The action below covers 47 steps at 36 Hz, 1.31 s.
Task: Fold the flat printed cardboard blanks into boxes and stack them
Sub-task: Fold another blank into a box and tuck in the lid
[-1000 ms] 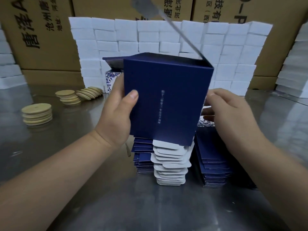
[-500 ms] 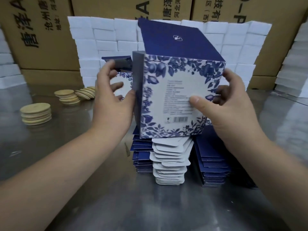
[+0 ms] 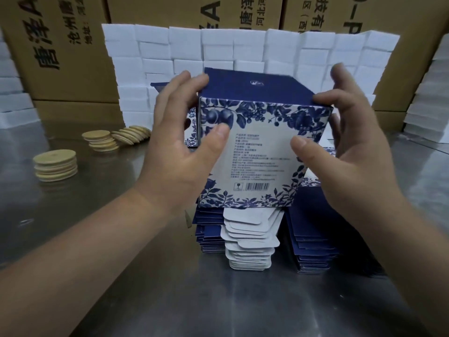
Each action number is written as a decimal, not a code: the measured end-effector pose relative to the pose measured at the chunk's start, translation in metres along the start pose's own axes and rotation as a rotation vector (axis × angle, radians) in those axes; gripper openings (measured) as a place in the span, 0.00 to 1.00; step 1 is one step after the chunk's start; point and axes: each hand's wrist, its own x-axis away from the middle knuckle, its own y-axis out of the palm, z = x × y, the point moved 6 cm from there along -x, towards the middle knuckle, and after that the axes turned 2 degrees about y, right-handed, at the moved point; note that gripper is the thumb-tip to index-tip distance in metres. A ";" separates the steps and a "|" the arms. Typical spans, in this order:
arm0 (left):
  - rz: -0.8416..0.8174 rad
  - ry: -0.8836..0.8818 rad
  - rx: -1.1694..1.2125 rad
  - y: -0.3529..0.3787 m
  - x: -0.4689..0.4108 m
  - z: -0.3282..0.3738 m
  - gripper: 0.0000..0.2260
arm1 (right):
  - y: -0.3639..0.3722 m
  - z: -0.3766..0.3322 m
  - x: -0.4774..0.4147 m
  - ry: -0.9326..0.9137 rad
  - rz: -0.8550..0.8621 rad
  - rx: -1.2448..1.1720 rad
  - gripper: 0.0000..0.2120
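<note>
A folded box, navy on top with a blue floral panel and a barcode facing me, is held above the stack of flat blanks. My left hand grips its left side, thumb on the front panel and fingers over the top left corner. My right hand grips the right side, thumb on the front and index finger along the top right edge. The top flap lies flat and shut. More folded boxes show just behind my left hand, mostly hidden.
Piles of round tan discs sit on the steel table to the left. A wall of white foam blocks stands behind, with brown shipping cartons beyond and white stacks at the right.
The box was turned from its plain navy side to the floral barcode side. The raised top flap came down and now lies shut. The box sits lower, both hands gripping its sides.
</note>
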 end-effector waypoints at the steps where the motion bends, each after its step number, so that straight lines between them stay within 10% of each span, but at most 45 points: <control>1: -0.003 -0.011 0.011 0.000 0.000 0.000 0.19 | 0.000 0.000 0.000 0.006 -0.011 -0.022 0.15; 20: 0.005 0.143 -0.063 0.009 0.008 0.007 0.16 | 0.016 0.002 0.005 -0.012 -0.111 -0.017 0.25; 47: 0.168 0.215 -0.086 -0.002 0.007 0.023 0.05 | 0.007 -0.009 0.006 0.066 0.153 -0.349 0.10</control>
